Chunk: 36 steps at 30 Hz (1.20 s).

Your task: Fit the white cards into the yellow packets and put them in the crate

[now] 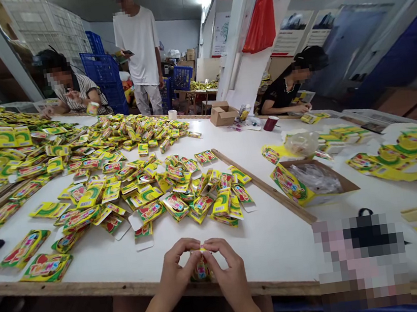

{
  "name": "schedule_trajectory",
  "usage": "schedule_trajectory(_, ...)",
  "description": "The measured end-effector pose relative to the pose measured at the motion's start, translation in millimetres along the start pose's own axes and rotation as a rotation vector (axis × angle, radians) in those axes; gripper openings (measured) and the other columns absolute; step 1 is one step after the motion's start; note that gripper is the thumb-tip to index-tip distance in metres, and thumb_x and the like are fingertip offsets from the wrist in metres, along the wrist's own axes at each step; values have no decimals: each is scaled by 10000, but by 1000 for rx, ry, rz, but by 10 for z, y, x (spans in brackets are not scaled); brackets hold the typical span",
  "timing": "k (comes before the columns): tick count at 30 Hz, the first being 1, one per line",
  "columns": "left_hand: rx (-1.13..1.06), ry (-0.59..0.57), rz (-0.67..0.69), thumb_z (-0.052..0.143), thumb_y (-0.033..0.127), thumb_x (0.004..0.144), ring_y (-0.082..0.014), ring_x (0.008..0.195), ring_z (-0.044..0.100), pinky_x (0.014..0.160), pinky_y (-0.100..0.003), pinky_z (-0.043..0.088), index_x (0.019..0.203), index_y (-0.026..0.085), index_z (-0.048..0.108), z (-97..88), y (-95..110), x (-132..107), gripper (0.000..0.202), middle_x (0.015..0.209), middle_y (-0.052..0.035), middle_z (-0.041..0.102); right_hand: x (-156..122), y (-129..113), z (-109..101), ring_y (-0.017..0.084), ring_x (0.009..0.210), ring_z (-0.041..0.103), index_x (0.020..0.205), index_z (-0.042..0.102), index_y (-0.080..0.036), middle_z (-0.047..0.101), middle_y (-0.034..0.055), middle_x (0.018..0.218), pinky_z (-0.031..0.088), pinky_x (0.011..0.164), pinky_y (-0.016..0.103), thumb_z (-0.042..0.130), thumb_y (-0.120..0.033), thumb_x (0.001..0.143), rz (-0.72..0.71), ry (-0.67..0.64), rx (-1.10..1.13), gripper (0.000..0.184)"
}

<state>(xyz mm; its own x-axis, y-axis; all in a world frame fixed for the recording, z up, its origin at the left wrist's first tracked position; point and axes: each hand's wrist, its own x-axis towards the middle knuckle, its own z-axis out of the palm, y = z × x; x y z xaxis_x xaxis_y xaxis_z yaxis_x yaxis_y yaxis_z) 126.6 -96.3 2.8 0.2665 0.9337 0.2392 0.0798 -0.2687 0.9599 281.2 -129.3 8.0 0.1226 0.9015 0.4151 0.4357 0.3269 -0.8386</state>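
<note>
At the table's near edge, a small printed yellow-green box stands between my two hands. My left hand pinches its top end from the left, thumb and forefinger curled together. From the other side, my right hand grips the same top end, its fingertips almost meeting the left ones. My fingers hide much of the box's upper part. Just beyond lies a loose heap of similar small boxes, some with white end flaps sticking out. Two flat-lying boxes rest to the left near the edge.
A wooden strip runs diagonally across the white table. Right of it stand an open carton with clear plastic inside and flattened yellow cartons. A bigger pile of boxes covers the left. Several other people are around the table's far side.
</note>
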Motion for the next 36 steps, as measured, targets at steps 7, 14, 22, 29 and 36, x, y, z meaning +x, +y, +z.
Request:
schedule_trajectory(7, 15, 92, -74, 607, 312, 859, -190, 755, 644, 712, -289, 525, 867, 172, 672, 81, 31, 65, 154, 819, -43, 709, 113, -48, 21, 184, 737, 640, 855, 658, -193, 686, 32, 788, 515, 694, 269, 573, -274, 884, 86, 8, -3, 121)
schedule_trajectory(14, 4, 22, 56, 589, 234, 887, -211, 930, 655, 843, -327, 515, 935, 216, 707, -8, -94, -29, 129, 948, -56, 704, -19, 56, 12, 194, 854, 657, 909, 684, -208, 696, 44, 886, 524, 767, 281, 577, -280, 908, 60, 1, 76, 129)
schedule_trajectory(22, 64, 20, 139, 556, 195, 898, -211, 918, 662, 815, -336, 527, 989, 240, 717, -10, -112, -69, 190, 951, -67, 696, -12, 90, 12, 202, 823, 659, 877, 688, -228, 695, 48, 854, 535, 723, 305, 547, -275, 927, -45, -17, 57, 157)
schedule_trajectory(29, 94, 19, 142, 538, 210, 908, -220, 931, 654, 833, -354, 526, 1009, 235, 711, 8, -82, -71, 202, 955, -81, 690, -22, 89, -25, 213, 859, 659, 922, 693, -241, 700, 60, 894, 549, 746, 333, 521, -262, 938, -108, -27, -23, 173)
schedule_trajectory(36, 170, -14, 138, 531, 266, 922, -229, 983, 627, 847, -369, 521, 1054, 221, 646, -18, -27, 18, 181, 1033, -91, 660, -34, 44, -6, 205, 829, 661, 878, 677, -236, 692, 55, 865, 549, 721, 311, 488, -274, 953, -115, -25, -43, 206)
